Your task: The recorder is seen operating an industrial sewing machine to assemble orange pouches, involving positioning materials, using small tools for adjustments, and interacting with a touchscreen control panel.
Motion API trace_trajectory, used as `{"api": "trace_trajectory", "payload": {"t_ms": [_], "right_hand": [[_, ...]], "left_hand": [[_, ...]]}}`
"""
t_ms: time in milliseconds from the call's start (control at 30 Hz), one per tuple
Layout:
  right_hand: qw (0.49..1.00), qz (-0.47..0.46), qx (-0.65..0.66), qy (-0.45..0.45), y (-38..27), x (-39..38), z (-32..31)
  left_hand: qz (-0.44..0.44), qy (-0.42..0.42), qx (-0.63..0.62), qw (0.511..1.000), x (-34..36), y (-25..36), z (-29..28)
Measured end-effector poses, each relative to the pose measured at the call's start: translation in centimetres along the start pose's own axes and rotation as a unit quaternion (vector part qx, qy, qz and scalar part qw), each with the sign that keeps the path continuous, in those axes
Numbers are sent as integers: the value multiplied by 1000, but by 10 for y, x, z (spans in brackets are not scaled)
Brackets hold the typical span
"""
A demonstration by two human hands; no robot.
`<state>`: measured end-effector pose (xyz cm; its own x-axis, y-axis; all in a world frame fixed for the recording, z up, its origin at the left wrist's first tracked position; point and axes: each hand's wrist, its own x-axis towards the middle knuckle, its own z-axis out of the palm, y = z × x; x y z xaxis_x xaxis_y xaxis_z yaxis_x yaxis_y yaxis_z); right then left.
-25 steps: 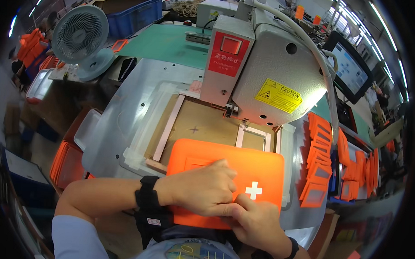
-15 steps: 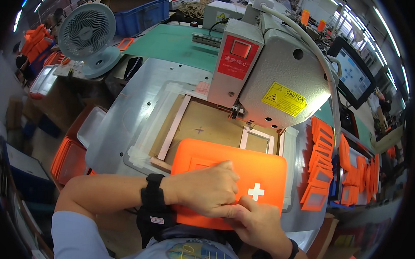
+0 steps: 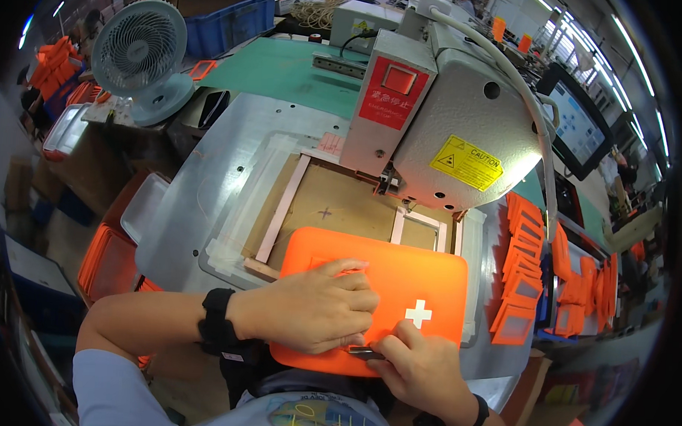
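Observation:
An orange fabric panel with a white cross lies before me, over the near edge of the sewing machine's bed. My left hand rests on the panel left of the cross. Its fingers are curled in, and what they pinch, if anything, is hidden. Below the cross, at the panel's near edge, my right hand grips a small dark metal tool, seemingly thread snips. The tool's tip points left, close to my left fingertips. Most of its body is covered by my fingers.
The sewing machine head stands beyond the panel, over a wooden-edged frame. Orange pieces with clear windows are stacked at right. More orange pieces sit in a box at left. A fan and a screen stand farther back.
My left hand has shifted left and away from my right hand; the two were touching. The metal tool in my right hand now shows between them. The panel has barely moved.

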<state>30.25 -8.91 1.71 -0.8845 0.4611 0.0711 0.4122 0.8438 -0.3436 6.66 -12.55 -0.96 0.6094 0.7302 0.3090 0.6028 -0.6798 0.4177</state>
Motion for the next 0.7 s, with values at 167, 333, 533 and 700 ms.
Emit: {"api": "trace_trajectory", "payload": {"t_ms": [167, 333, 533, 700], "right_hand": [[1000, 2, -5, 3, -4, 2, 1], [1000, -6, -14, 8, -7, 6, 1], [1000, -7, 13, 22, -6, 6, 5], [1000, -8, 7, 15, -4, 4, 6]], "left_hand": [[-8, 12, -16, 1000, 0, 0, 1], [-8, 22, -14, 1000, 1, 0, 1], [-4, 17, 56, 998, 1, 4, 4], [-6, 23, 36, 999, 1, 3, 7]]}}
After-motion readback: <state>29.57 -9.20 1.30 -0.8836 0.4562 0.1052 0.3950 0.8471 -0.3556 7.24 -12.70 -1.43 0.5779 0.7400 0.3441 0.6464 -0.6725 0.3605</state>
